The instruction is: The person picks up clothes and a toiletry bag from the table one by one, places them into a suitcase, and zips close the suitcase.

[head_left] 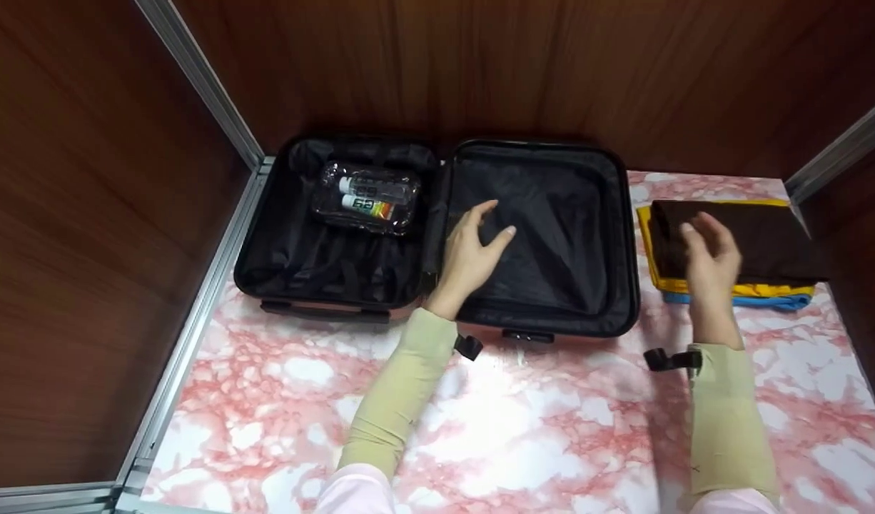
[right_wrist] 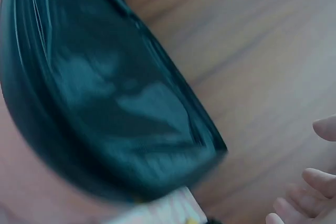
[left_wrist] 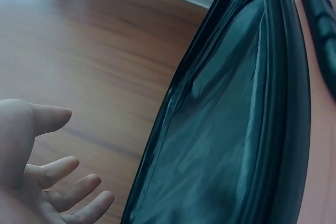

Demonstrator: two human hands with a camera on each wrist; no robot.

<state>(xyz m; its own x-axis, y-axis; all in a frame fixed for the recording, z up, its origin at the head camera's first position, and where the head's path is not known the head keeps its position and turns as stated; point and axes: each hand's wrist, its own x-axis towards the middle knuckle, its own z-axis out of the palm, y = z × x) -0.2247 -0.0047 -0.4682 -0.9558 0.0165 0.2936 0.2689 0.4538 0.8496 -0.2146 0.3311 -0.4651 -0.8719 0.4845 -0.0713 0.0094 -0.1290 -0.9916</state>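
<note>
An open black-lined suitcase (head_left: pixel 537 321) lies flat with its two halves side by side. Above its hinge and right half hovers my left hand (head_left: pixel 473 253), thumb and fingers spread, holding nothing. In the left half sits a clear pouch (head_left: pixel 366 198) containing two white-capped tubes, one with a colourful label. My right hand (head_left: pixel 714 260) is over the near left part of a folded stack, fingers loosely bent and holding nothing. The stack has dark brown cloth (head_left: pixel 773 243) on top, yellow cloth (head_left: pixel 759 290) beneath, and blue cloth (head_left: pixel 773 302) at the bottom. Contact with it cannot be made out.
A red-and-white marbled tabletop (head_left: pixel 537 428) lies under everything. Brown wood-grain panels (head_left: pixel 509 71) rise at the back and both sides, with a metal frame rail (head_left: pixel 195 314) along the left edge. The suitcase's far edge is close to the back panel.
</note>
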